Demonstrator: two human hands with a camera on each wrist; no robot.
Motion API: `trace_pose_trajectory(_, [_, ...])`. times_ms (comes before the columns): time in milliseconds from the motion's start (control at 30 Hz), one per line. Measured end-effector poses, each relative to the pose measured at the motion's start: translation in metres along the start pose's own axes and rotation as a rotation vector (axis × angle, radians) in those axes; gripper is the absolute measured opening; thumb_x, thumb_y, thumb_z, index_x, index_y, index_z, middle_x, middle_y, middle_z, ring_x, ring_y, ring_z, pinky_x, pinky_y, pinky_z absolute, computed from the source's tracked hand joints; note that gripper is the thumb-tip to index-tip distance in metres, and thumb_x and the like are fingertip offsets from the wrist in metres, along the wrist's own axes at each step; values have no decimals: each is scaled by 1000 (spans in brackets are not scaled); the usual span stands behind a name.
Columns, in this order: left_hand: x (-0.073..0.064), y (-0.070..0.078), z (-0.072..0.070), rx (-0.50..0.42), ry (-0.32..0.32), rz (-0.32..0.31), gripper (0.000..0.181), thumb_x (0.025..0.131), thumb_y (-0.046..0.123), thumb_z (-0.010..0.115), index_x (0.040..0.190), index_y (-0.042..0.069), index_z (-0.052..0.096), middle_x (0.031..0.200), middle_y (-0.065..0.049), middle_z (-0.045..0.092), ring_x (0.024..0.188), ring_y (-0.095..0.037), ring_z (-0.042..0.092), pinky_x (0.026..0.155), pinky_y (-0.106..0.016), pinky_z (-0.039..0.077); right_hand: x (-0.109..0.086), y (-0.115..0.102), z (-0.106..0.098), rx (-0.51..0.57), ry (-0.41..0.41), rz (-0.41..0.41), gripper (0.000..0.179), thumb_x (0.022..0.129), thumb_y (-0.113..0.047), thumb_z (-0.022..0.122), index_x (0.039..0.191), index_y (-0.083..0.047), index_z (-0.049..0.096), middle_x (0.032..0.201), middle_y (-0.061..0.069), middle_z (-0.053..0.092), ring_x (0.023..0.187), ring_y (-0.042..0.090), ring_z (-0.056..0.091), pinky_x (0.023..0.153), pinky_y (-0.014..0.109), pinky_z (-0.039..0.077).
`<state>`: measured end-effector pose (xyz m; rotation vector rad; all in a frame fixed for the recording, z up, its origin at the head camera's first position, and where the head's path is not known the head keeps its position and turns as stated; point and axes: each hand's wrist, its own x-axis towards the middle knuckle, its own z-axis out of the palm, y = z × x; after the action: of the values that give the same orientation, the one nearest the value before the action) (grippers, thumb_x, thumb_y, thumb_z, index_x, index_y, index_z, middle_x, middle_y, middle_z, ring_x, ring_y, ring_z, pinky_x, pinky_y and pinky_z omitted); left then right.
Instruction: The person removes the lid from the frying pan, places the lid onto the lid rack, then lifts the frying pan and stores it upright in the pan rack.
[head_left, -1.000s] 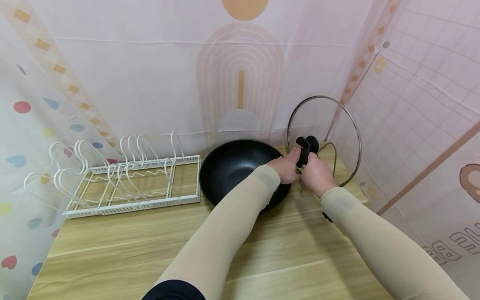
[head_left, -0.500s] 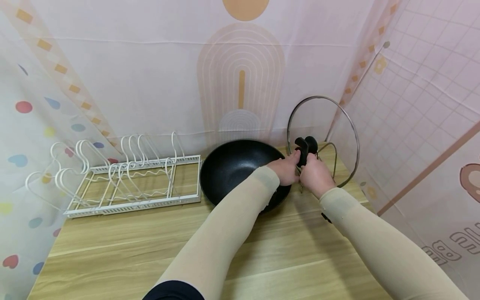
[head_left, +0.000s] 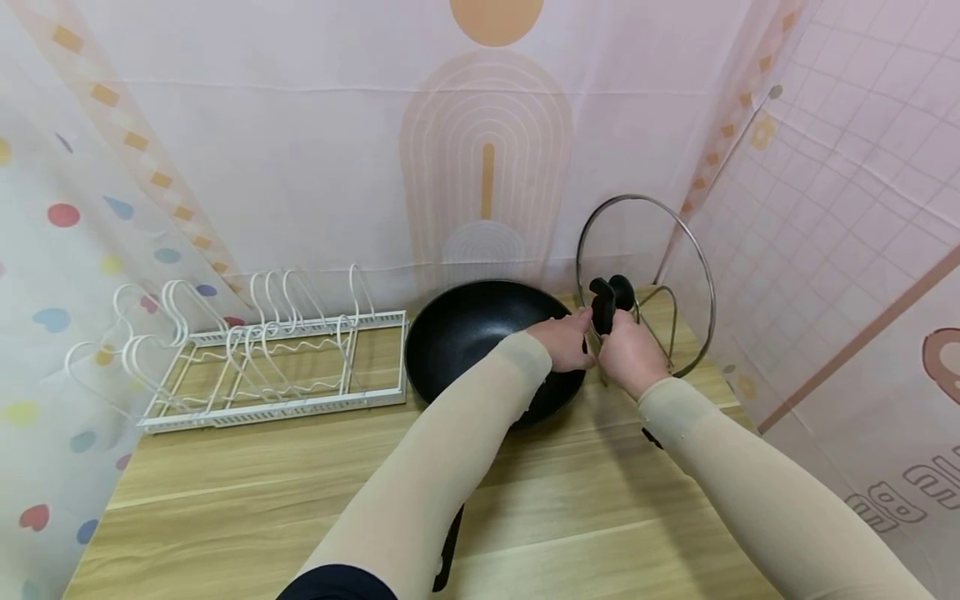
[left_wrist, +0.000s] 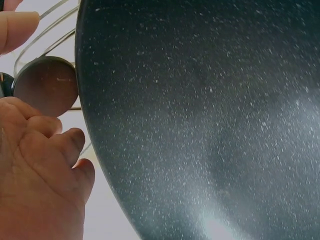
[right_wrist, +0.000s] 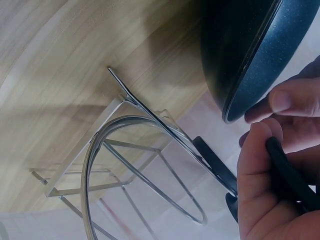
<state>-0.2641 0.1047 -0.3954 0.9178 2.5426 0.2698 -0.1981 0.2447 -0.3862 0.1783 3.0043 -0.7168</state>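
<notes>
Black curved handle point(head_left: 603, 307) at right of table, just right of the wok. Long axis nearly upright; upper end bent to the left, lower end hidden by fingers. It is gripped by the right hand point(head_left: 633, 352), fingers and thumb curled round it. Whether it is joined to the lid cannot be told.

Directly behind, a round black knob point(head_left: 621, 289) is seen. The lid point(head_left: 651, 260), glass with a metal rim, is stood on edge, broad face turned roughly toward the wearer, among the wires of a small metal rack point(right_wrist: 107, 186).

Left hand point(head_left: 561, 342) is held over the wok's right rim, fingertips close to the handle; fingers loosely bent, nothing seen in the palm. Contact with the handle cannot be told.

Black wok point(head_left: 465, 325) is set mouth up beside both hands. Farther left, a white wire rack point(head_left: 288, 409) is laid lengthwise along the back of the wood-grain table point(head_left: 225, 492). Patterned cloth point(head_left: 322, 167) is hung behind.
</notes>
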Motion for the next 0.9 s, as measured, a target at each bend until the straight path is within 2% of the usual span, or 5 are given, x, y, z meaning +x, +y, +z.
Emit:
trace_pose_trajectory(167, [-9,-7,-4,21,-13,0,89,105,46,56,170,9,7,179,-6,10,165,-24,15,134,-43,17,0,0,0,1,2,-4,46,107,-15,48,147,8,45,140,34,61,124,49,64,100,60,53])
trace_pose_trajectory(467, [-32,-20,-11,94,-49,-40,92,106,52,55,170,9,6,179,-8,9,165,-25,14,134,-47,14,-3,0,-2,-13,-11,15,45,109,-19,47,145,8,45,130,32,67,114,45,68,92,57,55])
trace_pose_trajectory(733, [-54,-36,-13,116,-30,-69,90,106,52,56,170,11,10,178,-7,13,165,-27,16,134,-47,15,-7,2,-2,-10,17,-17,39,107,-18,47,138,5,50,128,33,68,111,48,69,89,60,55])
trace_pose_trajectory(900, [-64,-47,-11,109,-7,-86,89,105,52,58,170,11,13,178,-7,14,164,-29,17,134,-49,15,-9,2,-4,-4,13,-20,43,107,-19,48,139,9,47,124,35,68,108,47,69,86,59,55])
